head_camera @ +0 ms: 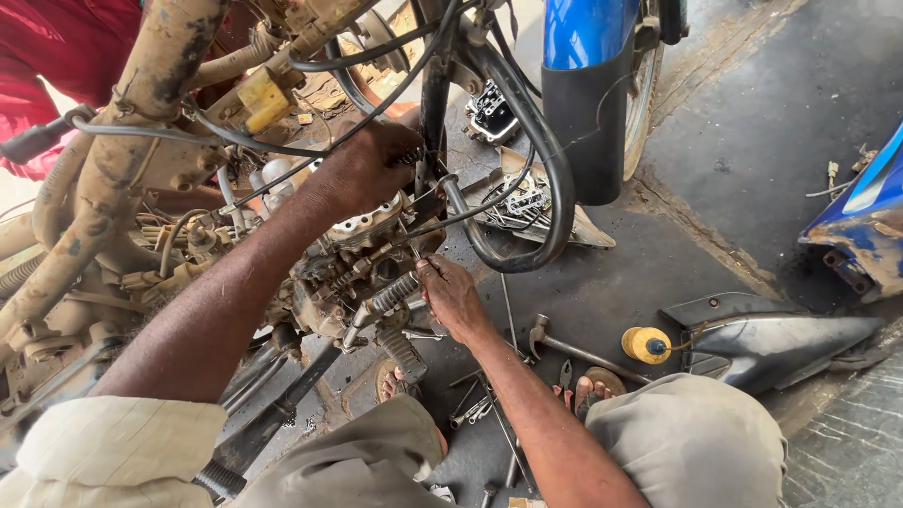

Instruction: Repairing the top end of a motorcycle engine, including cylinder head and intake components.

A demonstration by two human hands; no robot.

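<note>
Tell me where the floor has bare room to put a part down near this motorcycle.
Free: the dark floor between the blue fender and the yellow spool. Crowded: around the hammer and wrenches between the knees, and by the engine.

Dark stained concrete floor [781,113], hammer [569,346], yellow thread spool [646,344], grey side panel [781,341], scattered wrenches [475,406]

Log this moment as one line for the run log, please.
left hand: gripping top of muddy motorcycle engine | right hand: on ribbed metal foot peg | floor: steel hammer, yellow thread spool
</note>
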